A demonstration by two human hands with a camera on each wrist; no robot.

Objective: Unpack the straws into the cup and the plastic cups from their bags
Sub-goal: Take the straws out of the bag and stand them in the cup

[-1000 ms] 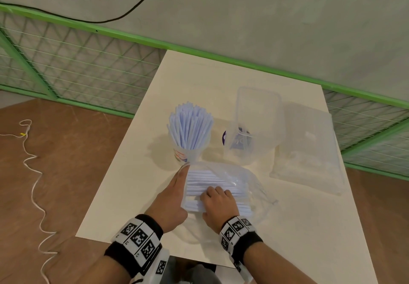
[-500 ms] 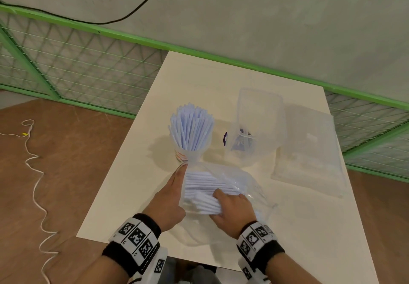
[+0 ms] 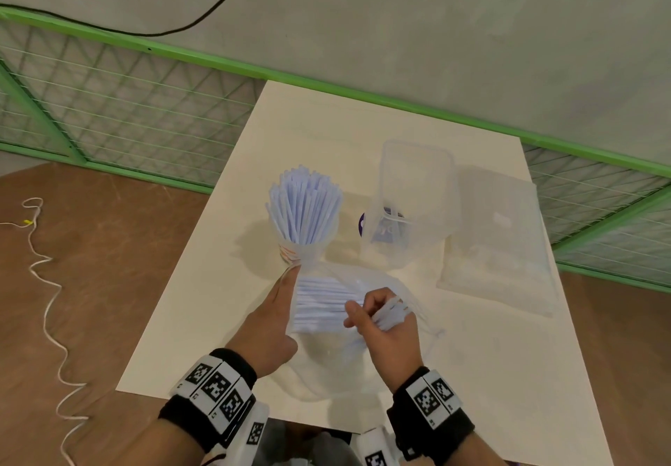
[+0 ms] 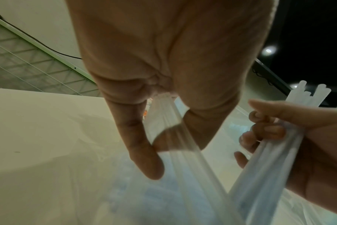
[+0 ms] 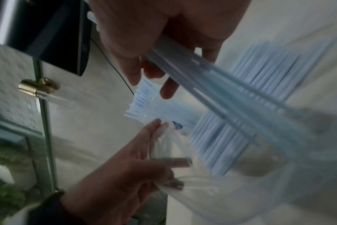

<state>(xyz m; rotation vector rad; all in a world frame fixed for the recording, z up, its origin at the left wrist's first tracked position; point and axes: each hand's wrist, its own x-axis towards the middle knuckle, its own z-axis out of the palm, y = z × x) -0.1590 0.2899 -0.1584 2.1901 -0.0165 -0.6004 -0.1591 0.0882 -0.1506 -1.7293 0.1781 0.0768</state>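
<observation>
Pale and set against a green-framed mesh fence, your desk carries everything in play. Your right hand is curled around a small bunch of straws, its fingers wrapped over them; the far ends of that bunch run down into the clear straw bag at the near edge of the desk. Your left hand pinches the left edge of the bag's mouth, thumb and forefinger closed on the film, holding it up and apart. Inside the bag, between your two hands, the remaining straws lie side by side, roughly crosswise to you.

Just beyond your left fingertips stands the cup, upright and packed with a fanned sheaf of standing straws. To its right, near the bag, a clear plastic container lies tilted with something dark and purple showing through it; what that is you cannot tell. Further right, well apart from your hands, a flat clear bag rests on the desk with pale contents showing at its lower end.
</observation>
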